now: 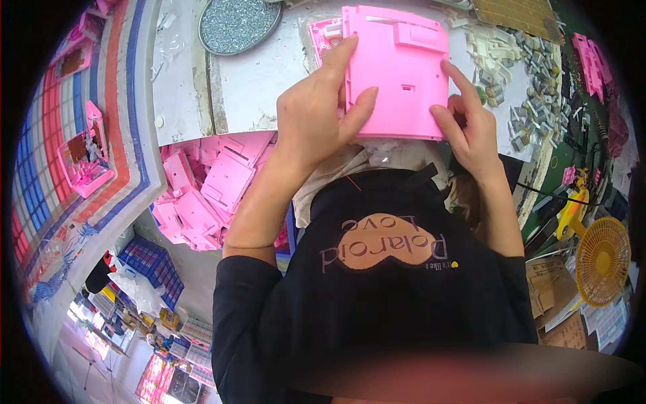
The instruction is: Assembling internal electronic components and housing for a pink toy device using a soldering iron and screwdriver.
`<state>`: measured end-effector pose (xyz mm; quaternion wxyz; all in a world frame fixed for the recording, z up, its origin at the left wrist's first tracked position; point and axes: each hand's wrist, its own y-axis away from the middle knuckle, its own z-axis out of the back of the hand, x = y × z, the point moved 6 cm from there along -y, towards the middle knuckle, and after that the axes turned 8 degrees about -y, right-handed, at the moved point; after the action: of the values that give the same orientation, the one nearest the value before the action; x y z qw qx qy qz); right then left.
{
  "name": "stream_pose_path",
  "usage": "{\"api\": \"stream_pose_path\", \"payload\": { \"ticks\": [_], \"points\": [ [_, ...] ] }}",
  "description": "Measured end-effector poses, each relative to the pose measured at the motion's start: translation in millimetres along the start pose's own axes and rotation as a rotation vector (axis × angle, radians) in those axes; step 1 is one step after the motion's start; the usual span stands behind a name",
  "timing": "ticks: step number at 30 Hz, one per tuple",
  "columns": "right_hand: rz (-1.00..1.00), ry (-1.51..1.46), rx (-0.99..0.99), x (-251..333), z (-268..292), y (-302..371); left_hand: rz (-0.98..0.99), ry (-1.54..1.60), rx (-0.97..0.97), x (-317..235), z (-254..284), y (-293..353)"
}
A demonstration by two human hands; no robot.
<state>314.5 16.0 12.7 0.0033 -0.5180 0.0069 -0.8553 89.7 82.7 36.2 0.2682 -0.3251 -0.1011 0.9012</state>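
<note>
Between my two hands is a pink plastic casing [397, 87], its flat side facing up, with a raised block and a small slot on it. My left hand [319, 104] grips its left edge, thumb across the face and forefinger near the top corner. At the right edge, my right hand [471, 121] holds it with thumb and fingertips. Another pink part with white bits inside [321, 37] shows partly behind the casing's upper left; the rest of it is hidden.
A round tray of small screws [239, 30] stands at the far left of the white table [245, 87]. White plastic pieces [494, 50] and small motors [531, 101] lie to the right. Many pink casings [215, 188] are heaped below the left edge. A yellow fan [602, 259] is at right.
</note>
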Motion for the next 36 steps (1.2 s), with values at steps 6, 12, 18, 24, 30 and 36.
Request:
{"api": "stream_pose_path", "payload": {
  "ticks": [6,12,18,24,30,36],
  "points": [
    [0.088,0.028,0.078,5,-2,-17,0.126,0.139,-0.018,19,-6,4],
    [0.003,-0.136,0.04,8,2,-5,0.143,0.143,-0.009,10,-2,8],
    [0.047,-0.064,0.057,2,4,-29,0.116,0.08,-0.063,7,2,-7],
    [0.088,0.021,0.118,2,2,-25,0.187,0.067,0.034,6,0,10],
    [0.371,0.285,0.099,18,-12,-31,0.243,0.129,0.023,19,3,15],
    [0.402,0.415,0.158,25,-15,-31,0.229,0.045,-0.034,13,3,30]
  ]
}}
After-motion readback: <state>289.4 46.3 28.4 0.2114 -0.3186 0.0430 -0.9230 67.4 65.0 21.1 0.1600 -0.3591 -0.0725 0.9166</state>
